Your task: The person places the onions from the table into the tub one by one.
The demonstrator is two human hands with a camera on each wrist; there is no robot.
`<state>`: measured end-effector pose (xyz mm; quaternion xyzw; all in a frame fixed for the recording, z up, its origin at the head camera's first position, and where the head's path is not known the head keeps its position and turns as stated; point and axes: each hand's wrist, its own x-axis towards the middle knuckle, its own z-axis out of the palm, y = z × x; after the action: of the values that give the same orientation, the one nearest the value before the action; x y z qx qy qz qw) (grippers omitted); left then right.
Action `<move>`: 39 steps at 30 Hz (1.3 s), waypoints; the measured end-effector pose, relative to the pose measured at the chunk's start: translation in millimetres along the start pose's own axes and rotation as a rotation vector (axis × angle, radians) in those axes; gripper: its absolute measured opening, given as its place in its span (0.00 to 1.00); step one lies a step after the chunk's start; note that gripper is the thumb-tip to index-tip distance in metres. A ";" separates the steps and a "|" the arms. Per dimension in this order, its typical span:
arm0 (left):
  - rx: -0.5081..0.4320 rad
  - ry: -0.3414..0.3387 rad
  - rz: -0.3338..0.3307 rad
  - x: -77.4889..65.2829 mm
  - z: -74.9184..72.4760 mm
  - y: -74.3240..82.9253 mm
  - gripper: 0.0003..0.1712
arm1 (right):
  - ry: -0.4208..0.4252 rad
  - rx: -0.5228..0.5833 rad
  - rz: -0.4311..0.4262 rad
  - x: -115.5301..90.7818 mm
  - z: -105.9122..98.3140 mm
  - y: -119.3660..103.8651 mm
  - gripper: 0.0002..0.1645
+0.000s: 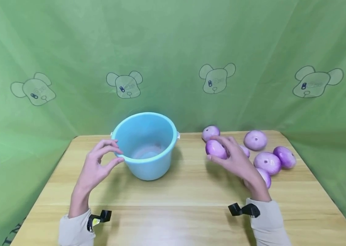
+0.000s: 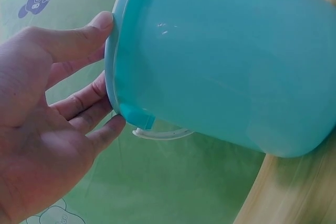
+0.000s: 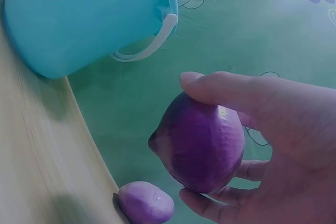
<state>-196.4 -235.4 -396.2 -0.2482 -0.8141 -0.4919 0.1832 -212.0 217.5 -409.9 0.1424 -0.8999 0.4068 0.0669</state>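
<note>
A light blue bucket stands upright on the table, its inside bare down to the bottom. My left hand holds the bucket's rim at its left side, thumb and fingertips at the edge. To the right, my right hand grips a purple onion between thumb and fingers. The right wrist view shows this onion raised above the table, its pointed tip facing away from the palm. Another onion lies just behind it on the tabletop.
Several more onions, among them a large one, lie around the right forearm, some partly hidden by it. The wooden table ends at a green curtain behind. A white bucket handle hangs on the far side.
</note>
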 end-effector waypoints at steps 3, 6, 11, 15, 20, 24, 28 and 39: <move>0.010 0.008 0.002 -0.9 -1.2 0.5 0.13 | 0.009 -0.003 0.003 0.5 0.4 -2.4 0.40; 0.017 0.009 0.000 -0.6 -1.4 0.4 0.13 | 0.013 -0.004 0.018 -0.3 -0.7 -3.8 0.41; 0.015 0.007 0.002 1.1 0.3 0.6 0.12 | 0.022 -0.003 0.038 -3.0 -3.7 -6.2 0.42; 0.010 0.009 0.009 2.2 1.0 0.9 0.12 | 0.032 0.008 0.049 -4.6 -4.5 -9.1 0.42; 0.014 0.015 0.003 2.0 -0.4 0.8 0.12 | 0.044 0.028 0.066 -4.3 -5.0 -13.5 0.41; 0.015 0.016 -0.002 1.7 -0.8 0.6 0.12 | 0.057 0.018 0.042 -4.6 -6.5 -15.9 0.40; -0.002 0.019 -0.005 0.5 -1.0 0.6 0.12 | 0.062 0.002 0.012 -5.3 -7.2 -19.1 0.39; -0.023 0.020 0.001 1.6 -1.6 0.6 0.12 | 0.086 -0.008 -0.071 -6.6 -6.7 -27.4 0.37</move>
<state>-197.3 -236.2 -394.2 -0.2458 -0.8065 -0.5035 0.1886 -197.2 206.6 -387.4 0.1564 -0.8922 0.4062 0.1203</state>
